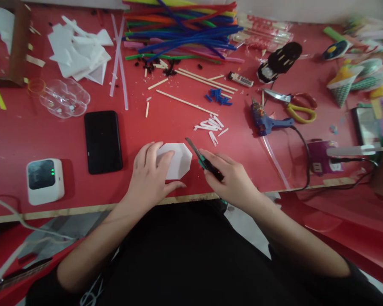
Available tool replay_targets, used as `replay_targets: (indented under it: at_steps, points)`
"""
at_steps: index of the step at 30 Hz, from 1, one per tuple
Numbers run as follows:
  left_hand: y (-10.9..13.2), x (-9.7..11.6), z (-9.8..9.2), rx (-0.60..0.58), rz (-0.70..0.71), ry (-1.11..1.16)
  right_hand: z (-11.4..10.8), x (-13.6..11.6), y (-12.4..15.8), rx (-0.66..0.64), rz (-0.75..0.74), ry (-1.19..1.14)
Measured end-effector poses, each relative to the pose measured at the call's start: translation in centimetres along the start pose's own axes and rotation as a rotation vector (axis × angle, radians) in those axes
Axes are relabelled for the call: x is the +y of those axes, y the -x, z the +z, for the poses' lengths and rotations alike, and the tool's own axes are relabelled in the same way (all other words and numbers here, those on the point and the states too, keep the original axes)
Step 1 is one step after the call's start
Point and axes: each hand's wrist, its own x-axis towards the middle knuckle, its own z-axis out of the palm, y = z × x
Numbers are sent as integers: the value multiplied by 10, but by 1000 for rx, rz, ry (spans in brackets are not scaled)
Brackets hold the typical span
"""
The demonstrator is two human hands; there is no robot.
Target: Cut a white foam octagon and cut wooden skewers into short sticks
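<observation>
My left hand (151, 176) lies flat with fingers spread on a white foam piece (178, 159) with cut corners, pressing it onto the red table (178, 123) near the front edge. My right hand (231, 180) is closed round a utility knife (200, 156) with a green and black handle. Its blade points up and left, just beside the right edge of the white piece. Whether the blade touches the piece I cannot tell.
A black phone (102, 141) and a small white device (44, 180) lie to the left. Wooden sticks (191, 91), white offcuts (210, 126), pipe cleaners (181, 29), a blue glue gun (264, 121), scissors (295, 106) and white foam scraps (78, 51) cover the table behind.
</observation>
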Motion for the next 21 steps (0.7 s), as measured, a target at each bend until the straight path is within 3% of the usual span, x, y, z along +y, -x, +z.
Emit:
replay_targets:
  at_steps: [7, 21]
  points:
    - [-13, 3, 1, -72, 242, 87, 5, -2, -1, -54, -26, 21]
    - [-17, 8, 2, -79, 180, 44, -4, -4, -5, -150, -10, 127]
